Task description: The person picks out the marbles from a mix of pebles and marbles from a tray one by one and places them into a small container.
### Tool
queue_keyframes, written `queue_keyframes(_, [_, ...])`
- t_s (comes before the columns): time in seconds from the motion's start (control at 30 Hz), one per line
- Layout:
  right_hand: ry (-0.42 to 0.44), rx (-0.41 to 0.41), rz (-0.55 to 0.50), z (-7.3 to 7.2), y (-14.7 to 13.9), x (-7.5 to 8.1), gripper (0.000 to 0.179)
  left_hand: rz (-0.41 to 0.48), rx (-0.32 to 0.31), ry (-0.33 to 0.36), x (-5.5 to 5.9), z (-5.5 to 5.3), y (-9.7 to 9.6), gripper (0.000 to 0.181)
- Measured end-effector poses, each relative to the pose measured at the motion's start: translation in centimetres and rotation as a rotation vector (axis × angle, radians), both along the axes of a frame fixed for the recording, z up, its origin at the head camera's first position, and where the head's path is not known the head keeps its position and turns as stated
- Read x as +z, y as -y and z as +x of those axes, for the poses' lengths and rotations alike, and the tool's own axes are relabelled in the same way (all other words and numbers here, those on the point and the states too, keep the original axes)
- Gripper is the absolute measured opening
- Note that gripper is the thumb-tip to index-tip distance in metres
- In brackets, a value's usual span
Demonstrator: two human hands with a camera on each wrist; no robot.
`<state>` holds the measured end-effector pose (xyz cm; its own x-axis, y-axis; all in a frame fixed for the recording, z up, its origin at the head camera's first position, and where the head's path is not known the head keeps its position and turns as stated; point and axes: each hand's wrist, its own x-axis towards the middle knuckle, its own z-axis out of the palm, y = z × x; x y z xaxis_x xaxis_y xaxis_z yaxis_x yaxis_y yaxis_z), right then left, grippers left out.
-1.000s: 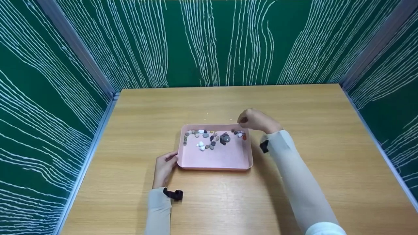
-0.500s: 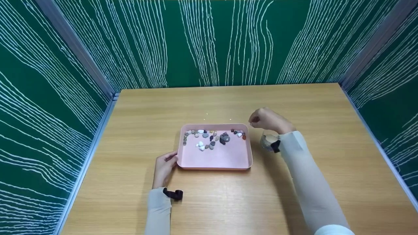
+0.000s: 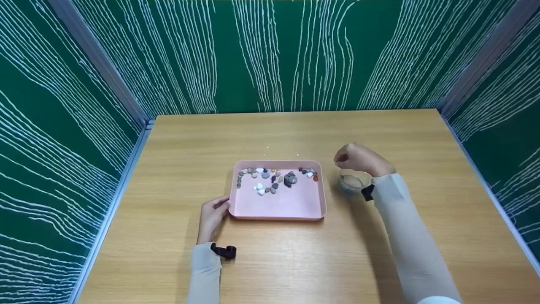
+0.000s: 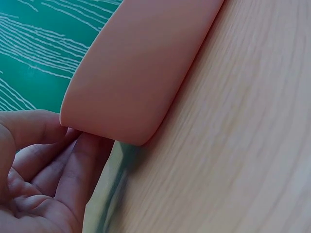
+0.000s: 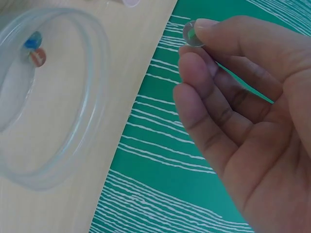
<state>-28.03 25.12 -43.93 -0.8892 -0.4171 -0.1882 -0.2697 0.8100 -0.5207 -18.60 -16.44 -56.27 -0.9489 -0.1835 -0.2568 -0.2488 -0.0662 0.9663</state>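
Note:
A pink tray point(image 3: 280, 207) lies on the table, with several pebbles in curved rows and a cluster of grey stones point(image 3: 290, 179) on its floor. My left hand point(image 3: 212, 217) holds the tray's left side near the front corner, fingertips against the wall and rim in the left wrist view. Between thumb and forefinger, my right hand point(image 3: 363, 161) pinches a clear glass marble point(image 5: 191, 35) with a green core. Below and beside that hand stands a transparent bowl point(image 3: 351, 182), partly covered by the wrist. A blue marble point(image 5: 33, 40) and a reddish one point(image 5: 38, 57) show in it.
Tiny pale bits point(image 3: 298, 155) lie on the wooden table point(image 3: 202, 143) behind the tray. Green panels point(image 3: 244, 55) with white wavy lines enclose the table at the back and sides.
My right hand has moved rightward from the tray's back right corner to above the bowl, which has come into view beneath it. The left hand and tray have stayed still.

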Motion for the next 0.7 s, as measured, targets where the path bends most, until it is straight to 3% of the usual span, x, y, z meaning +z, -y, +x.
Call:
queue_keyframes(0.17, [0.008, 0.007, -0.005, 0.3, -0.9, -0.5, 0.018, -0.028, -0.009, 0.016, 0.0, 0.0, 0.0, 0.031])
queue_keyframes(0.7, [0.068, 0.014, 0.007, 0.6, -2.3, -1.3, 0.017, 0.002, 0.004, 0.006, -0.3, -0.1, 0.1, 0.031])
